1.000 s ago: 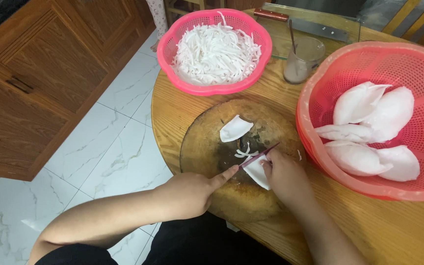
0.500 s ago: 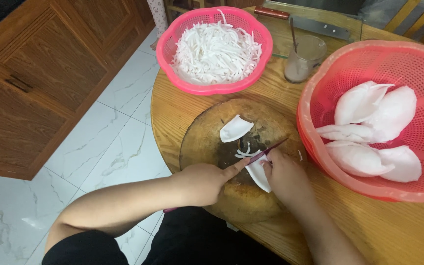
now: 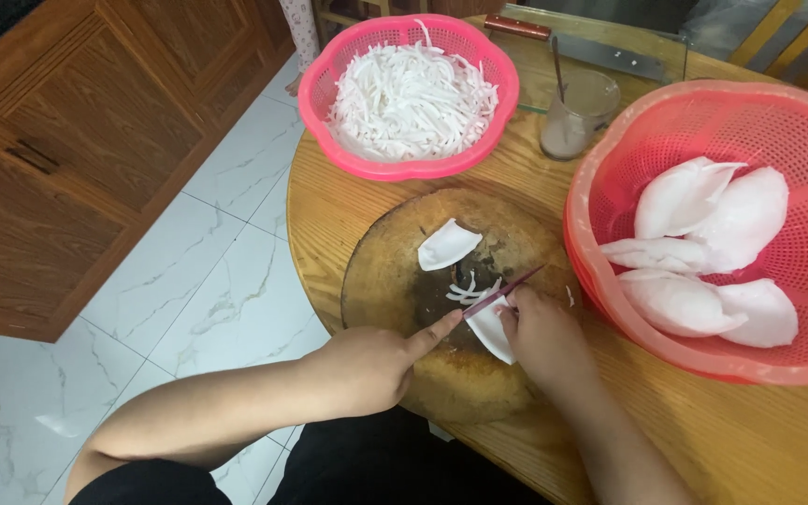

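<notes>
Your left hand has its fingers clamped on a thin dark-bladed knife. Your right hand presses its fingers together on a white curved coconut piece on the round wooden chopping board.

- Knife: thin, dark reddish blade, held in the left hand, edge down across the white piece.
- White piece: flat, curved slab lying on the round wooden board, pinned under the right hand.
- Cut strips: thin, white, just beside the blade.
</notes>
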